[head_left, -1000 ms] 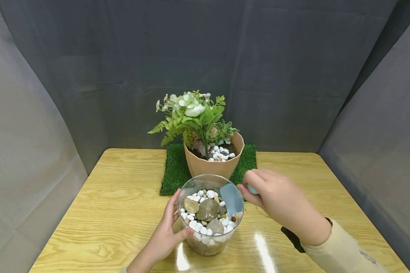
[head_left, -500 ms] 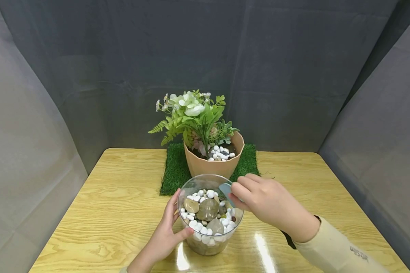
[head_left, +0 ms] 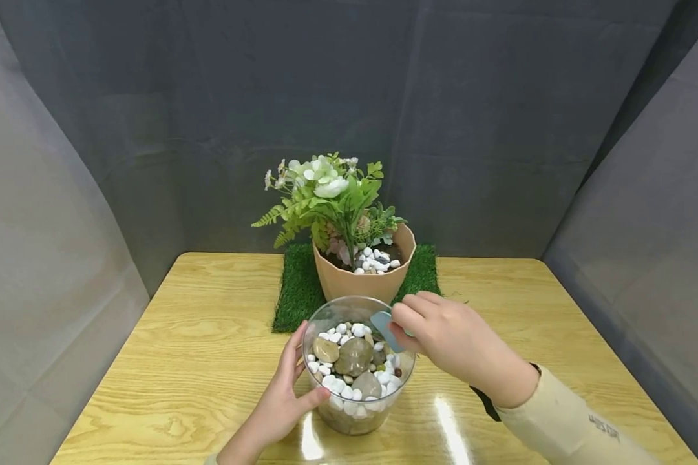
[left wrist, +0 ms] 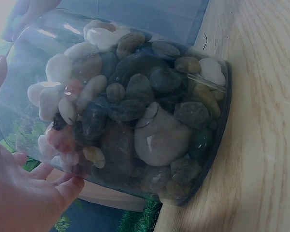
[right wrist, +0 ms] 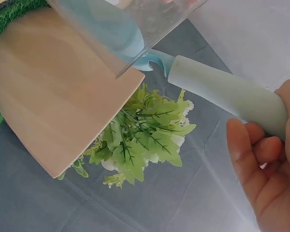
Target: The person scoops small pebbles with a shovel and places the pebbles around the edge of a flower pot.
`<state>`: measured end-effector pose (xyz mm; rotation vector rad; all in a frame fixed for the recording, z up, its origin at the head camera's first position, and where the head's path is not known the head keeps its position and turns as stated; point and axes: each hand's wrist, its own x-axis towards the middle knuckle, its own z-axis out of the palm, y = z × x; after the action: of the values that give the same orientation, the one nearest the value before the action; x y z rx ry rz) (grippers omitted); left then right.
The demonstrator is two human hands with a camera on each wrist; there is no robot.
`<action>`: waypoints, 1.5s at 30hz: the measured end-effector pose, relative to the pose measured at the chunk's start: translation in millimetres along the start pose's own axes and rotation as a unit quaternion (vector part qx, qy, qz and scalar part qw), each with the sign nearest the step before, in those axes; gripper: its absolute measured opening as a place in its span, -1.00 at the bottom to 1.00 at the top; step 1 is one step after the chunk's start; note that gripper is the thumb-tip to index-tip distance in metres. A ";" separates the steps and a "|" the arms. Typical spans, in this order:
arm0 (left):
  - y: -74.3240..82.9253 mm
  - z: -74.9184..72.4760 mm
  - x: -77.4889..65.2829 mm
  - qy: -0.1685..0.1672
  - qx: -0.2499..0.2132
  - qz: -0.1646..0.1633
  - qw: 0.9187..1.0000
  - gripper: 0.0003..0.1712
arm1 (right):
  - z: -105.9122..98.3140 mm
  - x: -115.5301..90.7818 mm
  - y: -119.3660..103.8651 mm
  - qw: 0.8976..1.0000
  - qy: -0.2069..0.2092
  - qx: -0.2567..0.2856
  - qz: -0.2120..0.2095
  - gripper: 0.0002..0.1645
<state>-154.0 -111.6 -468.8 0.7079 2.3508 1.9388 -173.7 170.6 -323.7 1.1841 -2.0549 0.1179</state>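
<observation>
A clear round container (head_left: pixel 351 423) stands on the wooden table, filled with pebbles. White pebbles and larger brown stones (head_left: pixel 355 357) lie on top, and darker stones show through its wall in the left wrist view. My left hand (head_left: pixel 279 394) holds the container's left side, thumb near the front rim. My right hand (head_left: pixel 454 339) grips the pale green handle (right wrist: pixel 227 92) of a small trowel over the right rim. Its blue blade (head_left: pixel 387 330) tilts down inside, close over the pebbles; in the right wrist view part of the blade shows through the container's wall.
Right behind the container is a tan flowerpot (head_left: pixel 349 284) with white flowers, green leaves (head_left: pixel 337 213) and white pebbles. Underneath the pot lies a square of artificial grass (head_left: pixel 296 290). Dark grey cloth (head_left: pixel 471 129) hangs behind the table (head_left: pixel 198 349), lighter cloth at the sides.
My right hand has moved left and inward, turning the trowel so its blade went from broad side showing to narrower and steeper. My left hand and the container have stayed put.
</observation>
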 end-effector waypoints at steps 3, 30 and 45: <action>-0.2 -0.1 -0.2 0.000 -0.003 0.000 1.000 0.18 | 0.6 0.3 2.4 1.000 -0.003 0.011 0.010 -0.56; -0.2 -1.1 -1.6 0.002 0.007 -0.006 1.000 0.18 | 5.3 -7.4 19.9 0.993 -0.005 0.077 0.088 -0.52; 1.3 -0.5 -0.7 0.001 0.006 -0.002 1.000 0.18 | 6.9 -11.6 18.5 0.988 0.011 0.082 0.128 -0.67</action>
<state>-153.1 -112.2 -467.6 0.7019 2.3644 1.9273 -188.5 186.4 -331.1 1.0033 -2.2030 0.4284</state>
